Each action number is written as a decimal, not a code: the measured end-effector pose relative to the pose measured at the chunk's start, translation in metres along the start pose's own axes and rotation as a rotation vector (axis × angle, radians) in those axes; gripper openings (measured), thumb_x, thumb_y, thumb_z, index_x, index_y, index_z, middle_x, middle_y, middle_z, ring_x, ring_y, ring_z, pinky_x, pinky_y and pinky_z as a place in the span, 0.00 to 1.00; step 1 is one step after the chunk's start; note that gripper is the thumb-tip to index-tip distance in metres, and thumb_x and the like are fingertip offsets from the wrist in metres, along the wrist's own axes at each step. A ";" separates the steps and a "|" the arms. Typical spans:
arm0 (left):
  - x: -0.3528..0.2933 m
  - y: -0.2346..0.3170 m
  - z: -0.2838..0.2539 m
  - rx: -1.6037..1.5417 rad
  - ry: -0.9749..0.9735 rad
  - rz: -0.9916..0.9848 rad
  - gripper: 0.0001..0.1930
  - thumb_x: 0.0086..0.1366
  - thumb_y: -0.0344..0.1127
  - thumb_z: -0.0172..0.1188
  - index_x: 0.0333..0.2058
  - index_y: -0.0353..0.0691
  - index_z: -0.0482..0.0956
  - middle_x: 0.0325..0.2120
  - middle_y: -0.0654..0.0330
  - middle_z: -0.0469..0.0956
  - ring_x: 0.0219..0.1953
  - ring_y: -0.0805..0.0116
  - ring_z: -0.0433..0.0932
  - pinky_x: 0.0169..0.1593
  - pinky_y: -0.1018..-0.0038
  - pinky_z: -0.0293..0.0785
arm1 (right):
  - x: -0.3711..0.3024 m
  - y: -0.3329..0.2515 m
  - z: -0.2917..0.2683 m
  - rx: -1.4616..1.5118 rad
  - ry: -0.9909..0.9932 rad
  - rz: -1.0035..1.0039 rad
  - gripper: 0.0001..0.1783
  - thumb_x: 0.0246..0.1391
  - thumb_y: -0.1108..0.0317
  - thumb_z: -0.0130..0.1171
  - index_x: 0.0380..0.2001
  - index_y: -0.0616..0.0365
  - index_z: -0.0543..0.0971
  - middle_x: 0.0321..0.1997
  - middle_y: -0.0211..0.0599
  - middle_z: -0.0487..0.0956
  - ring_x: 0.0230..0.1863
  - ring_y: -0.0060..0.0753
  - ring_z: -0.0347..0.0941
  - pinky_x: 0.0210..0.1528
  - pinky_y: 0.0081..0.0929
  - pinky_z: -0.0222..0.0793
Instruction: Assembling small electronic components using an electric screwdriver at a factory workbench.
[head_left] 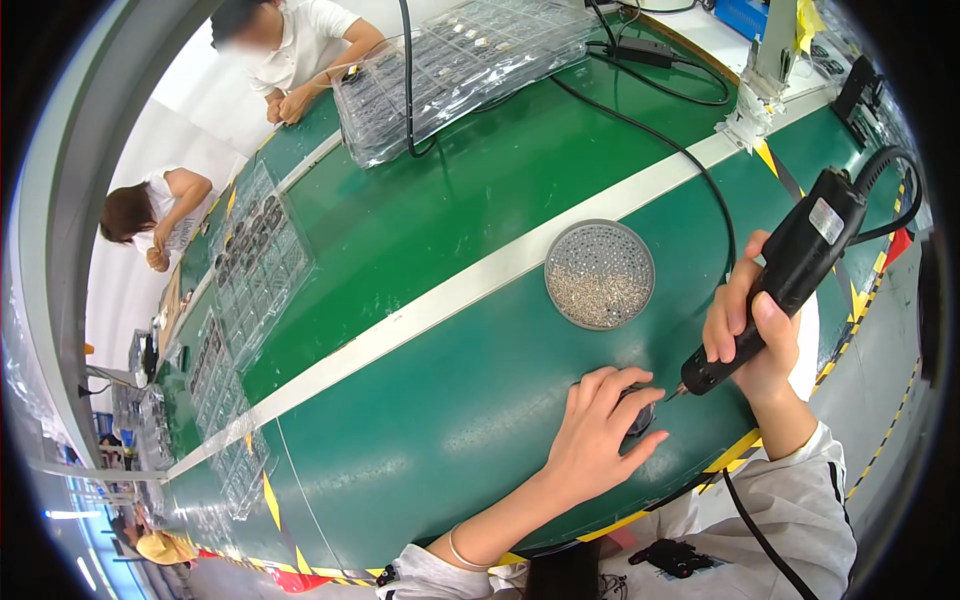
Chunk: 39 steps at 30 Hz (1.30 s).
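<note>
Two hands at work, low and right of centre in the frame! A pale bracelet (466, 556) rings the left wrist, and the left hand (598, 428) curls its fingers over a small dark part (641, 418) on the green tabletop (480, 385), hiding much of it. Across at the right, the right hand (770, 362) is closed around a black electric screwdriver (795, 265), slanting from upper right to lower left. Its thin bit (676, 393) points straight at that part, right beside the left fingers; whether they touch, I can't tell.

Just beyond, right of centre, sits a round grey dish (553, 274) scattered with tiny metal screws (600, 296). A pale strip (500, 272) runs diagonally behind it, lower left to upper right. Over on the left, clear plastic trays (262, 255) hold dark round pieces (250, 238). Top centre, a stack of clear trays (460, 75) fills the space, a black cable hanging in front. Farthest off, upper left, two co-workers in white lean in at the table's edge.
</note>
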<state>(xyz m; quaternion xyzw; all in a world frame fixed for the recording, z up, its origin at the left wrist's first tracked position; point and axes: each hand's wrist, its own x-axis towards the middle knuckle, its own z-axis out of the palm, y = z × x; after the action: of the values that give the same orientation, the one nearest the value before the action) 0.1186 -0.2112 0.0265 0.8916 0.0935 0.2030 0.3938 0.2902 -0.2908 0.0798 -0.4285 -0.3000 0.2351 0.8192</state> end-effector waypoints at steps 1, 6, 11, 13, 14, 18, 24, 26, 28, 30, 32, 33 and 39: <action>0.001 0.000 0.000 -0.019 0.001 0.011 0.22 0.48 0.35 0.69 0.43 0.43 0.76 0.49 0.60 0.69 0.50 0.56 0.65 0.51 0.61 0.63 | -0.002 0.000 0.000 -0.001 -0.001 0.000 0.28 0.54 0.59 0.55 0.49 0.63 0.56 0.18 0.30 0.63 0.10 0.22 0.62 0.12 0.20 0.64; 0.000 -0.003 0.003 -0.037 0.017 0.036 0.12 0.47 0.31 0.69 0.33 0.44 0.80 0.48 0.63 0.71 0.49 0.58 0.66 0.49 0.64 0.62 | -0.010 0.002 -0.005 0.175 -0.087 0.066 0.28 0.53 0.61 0.55 0.51 0.61 0.55 0.20 0.34 0.65 0.12 0.27 0.65 0.15 0.26 0.68; 0.001 -0.004 0.004 -0.051 0.069 0.035 0.10 0.47 0.29 0.70 0.29 0.44 0.79 0.44 0.65 0.74 0.47 0.60 0.67 0.49 0.65 0.61 | -0.010 0.002 -0.006 0.187 -0.091 0.078 0.28 0.54 0.60 0.55 0.51 0.60 0.56 0.20 0.33 0.66 0.12 0.27 0.64 0.15 0.26 0.68; 0.002 -0.005 0.005 -0.061 0.066 0.028 0.10 0.46 0.30 0.70 0.28 0.44 0.79 0.43 0.65 0.74 0.47 0.60 0.67 0.49 0.65 0.61 | -0.010 0.003 -0.008 0.192 -0.075 0.086 0.28 0.54 0.59 0.55 0.51 0.60 0.56 0.20 0.33 0.66 0.11 0.26 0.64 0.15 0.26 0.68; 0.001 -0.005 0.004 -0.071 0.071 0.026 0.10 0.46 0.30 0.70 0.28 0.44 0.79 0.43 0.65 0.74 0.47 0.60 0.67 0.49 0.65 0.61 | -0.010 0.003 -0.008 0.191 -0.076 0.085 0.28 0.54 0.59 0.55 0.51 0.60 0.56 0.20 0.33 0.66 0.11 0.26 0.64 0.15 0.26 0.68; 0.000 -0.005 0.002 -0.069 0.078 0.025 0.09 0.46 0.30 0.71 0.27 0.44 0.79 0.43 0.65 0.74 0.47 0.60 0.67 0.49 0.65 0.61 | -0.010 0.003 -0.003 0.206 -0.070 0.046 0.27 0.56 0.59 0.53 0.50 0.60 0.54 0.20 0.31 0.65 0.11 0.24 0.63 0.13 0.22 0.66; 0.000 -0.004 0.002 -0.087 0.093 0.027 0.10 0.45 0.30 0.71 0.26 0.44 0.79 0.43 0.65 0.74 0.47 0.59 0.67 0.49 0.65 0.61 | -0.010 0.001 -0.007 0.237 -0.081 0.036 0.27 0.56 0.58 0.53 0.50 0.60 0.54 0.20 0.31 0.65 0.11 0.23 0.63 0.13 0.22 0.66; 0.000 -0.003 0.003 -0.077 0.097 0.033 0.10 0.44 0.30 0.72 0.26 0.44 0.78 0.42 0.65 0.74 0.47 0.60 0.67 0.49 0.65 0.60 | -0.010 0.000 -0.010 0.243 -0.113 0.065 0.27 0.55 0.58 0.53 0.50 0.59 0.54 0.21 0.32 0.66 0.12 0.25 0.64 0.15 0.25 0.68; 0.000 -0.003 0.004 -0.089 0.111 0.021 0.10 0.44 0.30 0.72 0.26 0.44 0.78 0.42 0.66 0.74 0.46 0.60 0.68 0.49 0.65 0.61 | -0.010 0.001 -0.010 0.250 -0.113 0.068 0.27 0.56 0.58 0.52 0.50 0.59 0.54 0.21 0.32 0.65 0.12 0.25 0.64 0.15 0.25 0.68; -0.001 -0.004 0.004 -0.105 0.126 0.011 0.11 0.44 0.30 0.72 0.25 0.45 0.78 0.41 0.66 0.74 0.46 0.61 0.68 0.49 0.65 0.61 | -0.010 0.001 -0.010 0.248 -0.114 0.063 0.27 0.56 0.58 0.52 0.50 0.58 0.54 0.21 0.32 0.65 0.12 0.25 0.64 0.15 0.25 0.68; -0.001 -0.005 0.005 -0.121 0.131 0.017 0.11 0.43 0.30 0.72 0.26 0.45 0.78 0.41 0.67 0.74 0.45 0.61 0.68 0.48 0.65 0.61 | -0.010 0.000 -0.011 0.244 -0.116 0.061 0.27 0.56 0.58 0.53 0.50 0.58 0.54 0.21 0.31 0.65 0.12 0.25 0.64 0.15 0.25 0.68; -0.001 -0.006 0.006 -0.126 0.134 0.015 0.11 0.43 0.30 0.72 0.26 0.45 0.78 0.41 0.67 0.74 0.45 0.61 0.68 0.48 0.65 0.61 | -0.010 -0.001 -0.011 0.236 -0.119 0.058 0.27 0.56 0.57 0.53 0.50 0.58 0.53 0.21 0.31 0.65 0.12 0.25 0.64 0.15 0.25 0.69; 0.002 -0.006 0.003 -0.087 0.157 0.043 0.12 0.44 0.32 0.71 0.27 0.46 0.76 0.40 0.65 0.73 0.46 0.59 0.68 0.47 0.63 0.61 | -0.011 -0.005 -0.011 0.201 -0.128 0.018 0.29 0.56 0.53 0.55 0.51 0.55 0.55 0.21 0.30 0.65 0.13 0.25 0.64 0.16 0.25 0.68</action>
<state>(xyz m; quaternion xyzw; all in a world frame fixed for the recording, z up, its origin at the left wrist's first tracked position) 0.1213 -0.2085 0.0203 0.8568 0.0962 0.2845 0.4191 0.2907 -0.3073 0.0760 -0.3308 -0.3230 0.2983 0.8350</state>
